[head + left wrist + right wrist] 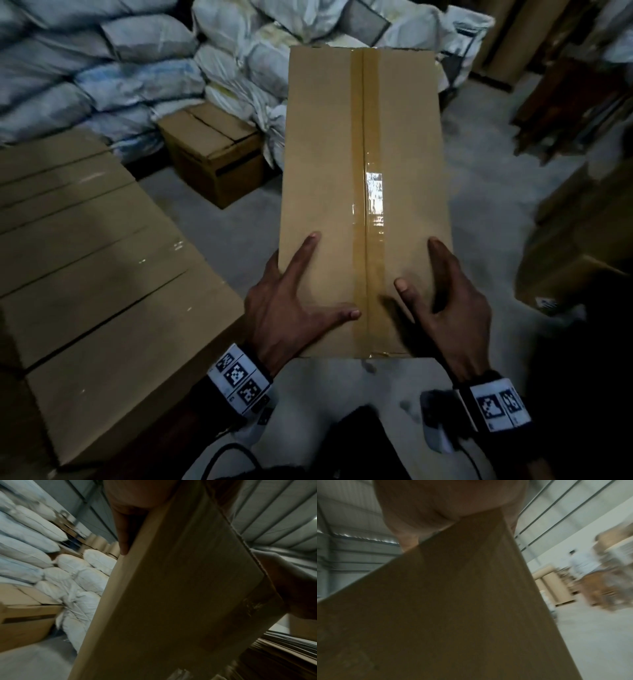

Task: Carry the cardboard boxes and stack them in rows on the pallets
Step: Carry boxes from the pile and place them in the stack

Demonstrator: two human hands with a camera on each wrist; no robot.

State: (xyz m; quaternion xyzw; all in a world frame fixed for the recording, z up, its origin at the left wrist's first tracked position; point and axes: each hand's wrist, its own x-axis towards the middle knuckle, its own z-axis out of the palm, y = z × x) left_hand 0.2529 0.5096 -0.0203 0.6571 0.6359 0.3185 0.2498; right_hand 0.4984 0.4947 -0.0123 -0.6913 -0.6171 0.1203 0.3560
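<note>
Both hands, left hand (291, 308) and right hand (448, 308), grip cardboard box (363, 171); long axis pointing away

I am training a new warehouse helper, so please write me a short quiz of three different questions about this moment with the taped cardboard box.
1. True or false: the taped cardboard box is held by one hand only.
2. Multiple choice: the row of stacked boxes lies on which side of the person? A) left B) right C) behind the white sacks
3. Fill in: the strip of brown tape runs along the box's ____ axis.

Key
1. False: the left hand and the right hand both grip its near end, thumbs on top.
2. A
3. long
</note>
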